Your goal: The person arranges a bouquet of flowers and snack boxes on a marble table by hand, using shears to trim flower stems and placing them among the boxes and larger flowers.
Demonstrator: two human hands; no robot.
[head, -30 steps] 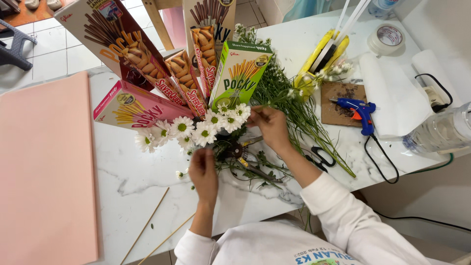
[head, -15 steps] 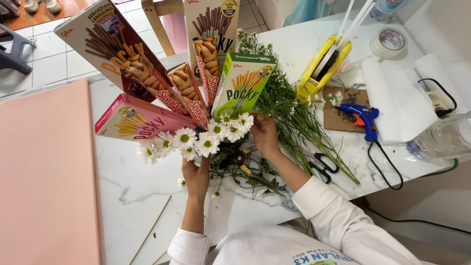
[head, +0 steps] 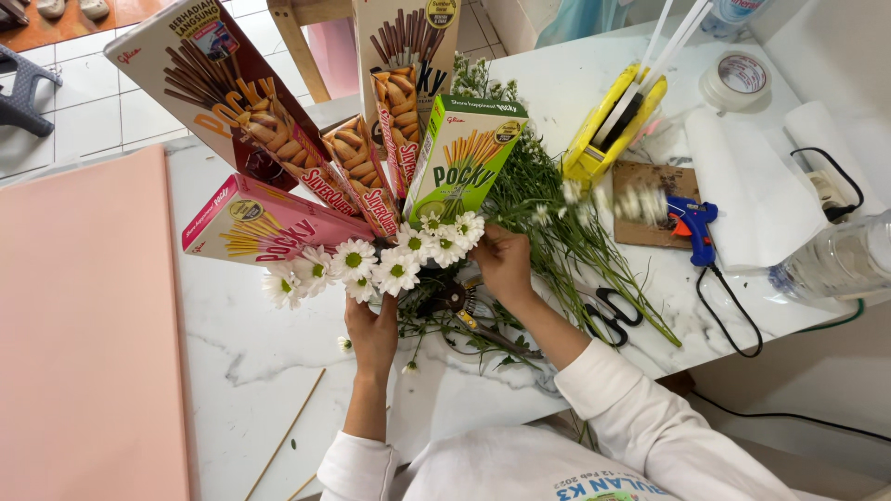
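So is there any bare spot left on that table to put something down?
Yes: bare marble table between the pink board and the left hand, with only thin sticks lying there. It is crowded around the right hand: loose stems, scissors, glue gun and water bottle.

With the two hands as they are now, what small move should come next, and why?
Probably the right hand should press the white daisies closer under the green snack box. The left hand grips the bundle from below, and the flowers spread loosely leftward.
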